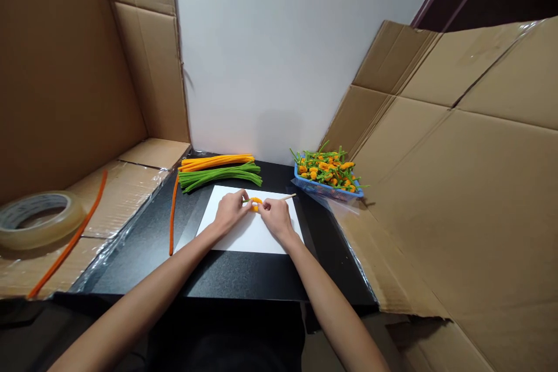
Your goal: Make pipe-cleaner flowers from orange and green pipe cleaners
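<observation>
Over a white sheet (248,239) on the black table, my left hand (232,209) pinches the left side of a small coiled orange pipe-cleaner piece (256,204), with a bit of green stem by its fingertips. My right hand (275,215) is closed on the right side of the same piece. A thin pale stick (289,197) shows just beyond the right hand, pointing up to the right; whether the hand holds it cannot be made out. Behind the sheet lie a bundle of orange pipe cleaners (218,161) and a bundle of green ones (218,176).
At the back right, a blue basket (326,189) is heaped with orange and green pieces. A dark orange pipe cleaner (173,215) lies left of the sheet, another (72,241) farther left near a tape roll (72,221). Cardboard walls (471,186) stand on both sides.
</observation>
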Tool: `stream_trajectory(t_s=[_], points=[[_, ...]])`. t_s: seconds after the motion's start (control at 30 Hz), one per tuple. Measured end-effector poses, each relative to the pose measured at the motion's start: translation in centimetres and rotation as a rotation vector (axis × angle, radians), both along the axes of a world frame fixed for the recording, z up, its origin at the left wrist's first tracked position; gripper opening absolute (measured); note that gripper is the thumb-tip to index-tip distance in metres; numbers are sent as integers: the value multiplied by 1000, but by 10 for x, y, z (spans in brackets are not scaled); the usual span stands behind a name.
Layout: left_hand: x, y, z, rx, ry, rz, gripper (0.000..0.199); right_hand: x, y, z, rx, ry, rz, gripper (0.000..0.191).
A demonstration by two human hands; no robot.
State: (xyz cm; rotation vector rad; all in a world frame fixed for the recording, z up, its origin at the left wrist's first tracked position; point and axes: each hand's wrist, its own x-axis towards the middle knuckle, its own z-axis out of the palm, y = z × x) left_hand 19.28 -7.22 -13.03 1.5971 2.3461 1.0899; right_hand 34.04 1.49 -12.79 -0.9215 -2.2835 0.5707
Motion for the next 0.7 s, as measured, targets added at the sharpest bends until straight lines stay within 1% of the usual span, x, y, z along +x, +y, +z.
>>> stream_trajectory(t_s=[0.13,0.2,0.37,0.47,0.53,0.6,0.7], points=[[-2,3,-3,3,3,-38,22,1,2,0,-10,-18,7,22],[-4,4,-4,9,-20,-31,21,2,4,0,-3,-10,15,23],[-21,6,-1,64,-109,12,22,6,13,4,9,-50,51,24],[-34,5,1,75,-162,85,21,11,21,5,13,-72,26,25],[-37,4,2,55,-137,108,21,12,24,5,13,-77,14,24],[-35,2,2,26,-70,108,22,13,25,3,9,-74,8,23],[-28,0,0,-14,55,54,21,13,23,-1,-31,-27,27,17]])
